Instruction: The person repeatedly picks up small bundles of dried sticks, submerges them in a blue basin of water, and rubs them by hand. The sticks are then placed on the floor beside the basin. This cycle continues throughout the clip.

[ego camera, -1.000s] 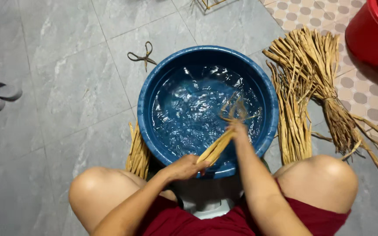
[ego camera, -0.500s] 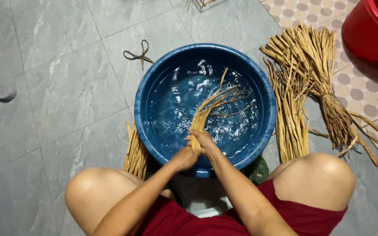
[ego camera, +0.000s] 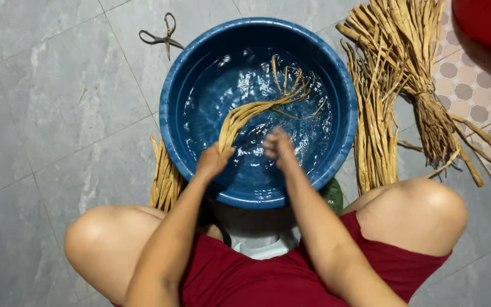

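Observation:
A round blue basin (ego camera: 342,85) full of water stands on the floor between my knees. My left hand (ego camera: 212,161) is shut on the near end of a bundle of tan dried plant strips (ego camera: 257,108), which curves up and right through the water and fans out at its far end. My right hand (ego camera: 278,145) is blurred just to the right of the left hand, over the water, a little apart from the bundle, with nothing visibly in it.
A large tied bundle of dried strips (ego camera: 410,74) lies right of the basin. A smaller pile (ego camera: 165,179) lies at its left near edge. Scissors (ego camera: 163,35) lie on the grey tiles behind the basin. A red tub (ego camera: 487,23) stands at top right.
My right hand has let go of the bundle and moved right of it. The bundle now lies lower and curves across the water. The camera has tilted closer over the basin.

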`<state>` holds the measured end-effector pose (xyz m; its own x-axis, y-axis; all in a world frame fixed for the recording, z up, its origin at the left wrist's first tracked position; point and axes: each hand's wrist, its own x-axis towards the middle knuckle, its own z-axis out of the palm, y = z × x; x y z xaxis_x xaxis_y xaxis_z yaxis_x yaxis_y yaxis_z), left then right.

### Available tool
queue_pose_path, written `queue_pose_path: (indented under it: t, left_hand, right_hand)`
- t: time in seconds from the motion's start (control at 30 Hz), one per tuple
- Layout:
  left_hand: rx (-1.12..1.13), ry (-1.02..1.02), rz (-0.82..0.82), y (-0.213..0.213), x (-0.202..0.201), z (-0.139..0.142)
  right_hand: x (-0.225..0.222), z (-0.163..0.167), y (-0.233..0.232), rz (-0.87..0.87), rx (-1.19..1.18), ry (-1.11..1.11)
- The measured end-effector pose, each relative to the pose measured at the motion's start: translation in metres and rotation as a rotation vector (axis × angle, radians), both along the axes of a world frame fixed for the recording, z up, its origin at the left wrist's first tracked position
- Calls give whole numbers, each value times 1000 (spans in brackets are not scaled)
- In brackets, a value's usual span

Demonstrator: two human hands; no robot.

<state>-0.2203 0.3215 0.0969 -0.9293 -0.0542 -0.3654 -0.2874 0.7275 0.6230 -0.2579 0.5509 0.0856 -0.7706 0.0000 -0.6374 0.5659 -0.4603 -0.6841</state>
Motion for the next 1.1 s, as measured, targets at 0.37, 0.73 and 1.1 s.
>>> queue_pose_path:
  t: [0.37,0.73,1.1]
  left_hand:
    - [-342,-413,-205,60,14,-69]
    - [625,-403,-383,120,10,-71]
    - [680,-552,251,68,-34,-6]
  right_hand:
    - [46,-32,-26,596,398,-85]
    - [41,-9,0,410,249,-141]
    - [50,28,24,414,298,8]
